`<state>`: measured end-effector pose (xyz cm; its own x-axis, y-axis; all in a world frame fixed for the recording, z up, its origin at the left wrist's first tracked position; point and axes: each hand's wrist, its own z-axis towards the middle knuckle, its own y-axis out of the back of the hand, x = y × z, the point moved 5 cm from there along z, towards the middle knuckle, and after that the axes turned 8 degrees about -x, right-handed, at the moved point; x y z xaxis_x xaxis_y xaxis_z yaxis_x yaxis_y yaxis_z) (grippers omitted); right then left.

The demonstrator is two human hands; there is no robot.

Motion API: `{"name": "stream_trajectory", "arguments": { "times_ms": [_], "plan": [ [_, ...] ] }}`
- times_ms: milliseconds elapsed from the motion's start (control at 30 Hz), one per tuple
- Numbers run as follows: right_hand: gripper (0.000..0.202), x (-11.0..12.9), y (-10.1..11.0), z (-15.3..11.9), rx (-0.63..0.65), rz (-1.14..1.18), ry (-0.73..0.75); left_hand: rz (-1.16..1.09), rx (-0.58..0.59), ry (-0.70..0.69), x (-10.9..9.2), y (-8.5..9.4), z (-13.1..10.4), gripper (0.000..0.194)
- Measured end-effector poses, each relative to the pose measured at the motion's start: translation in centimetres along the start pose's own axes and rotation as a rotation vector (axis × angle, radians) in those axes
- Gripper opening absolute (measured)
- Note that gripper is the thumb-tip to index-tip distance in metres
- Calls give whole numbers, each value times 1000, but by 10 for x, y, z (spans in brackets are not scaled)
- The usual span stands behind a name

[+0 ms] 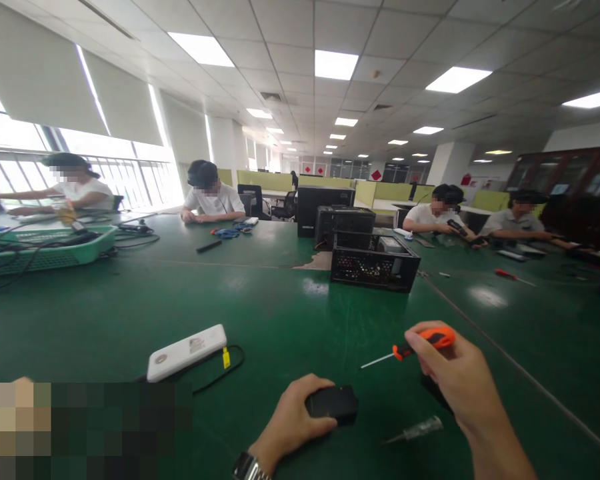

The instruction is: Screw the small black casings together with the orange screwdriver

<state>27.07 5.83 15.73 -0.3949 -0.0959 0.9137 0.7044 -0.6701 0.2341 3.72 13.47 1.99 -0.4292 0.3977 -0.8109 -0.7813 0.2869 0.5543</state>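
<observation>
The fingers of your left hand are around one black box, on or just above the green table; I cannot tell which. Your right hand holds one orange screwdriver, its tip apart from the box. One clear tube lies between your two hands.

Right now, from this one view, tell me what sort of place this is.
Probably an open-plan office used as a repair workshop: green partitions stand behind, an open computer case sits on the big table, and the right hand holds a screwdriver.
</observation>
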Motion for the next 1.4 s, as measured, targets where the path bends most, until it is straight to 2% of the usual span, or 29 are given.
{"name": "stream_trajectory", "arguments": {
  "times_ms": [200,433,767,1033,1267,1400],
  "plan": [
    [26,-2,-43,-4,287,-322,160,-8,-23,-23,-2,0,0,42],
    [23,-9,-63,-7,350,-351,211,-34,-31,-40,1,-3,1,43],
    [24,-17,-69,-7,310,-460,236,-23,-31,-46,-1,-2,0,41],
    [35,-7,-71,-17,154,-629,248,-14,-32,-53,-1,-2,0,41],
    [31,0,-74,-22,240,-555,323,-10,-29,-57,-4,-1,1,40],
    [31,-1,-73,-20,261,-523,313,-7,-30,-63,-5,0,0,40]
  ]
}}
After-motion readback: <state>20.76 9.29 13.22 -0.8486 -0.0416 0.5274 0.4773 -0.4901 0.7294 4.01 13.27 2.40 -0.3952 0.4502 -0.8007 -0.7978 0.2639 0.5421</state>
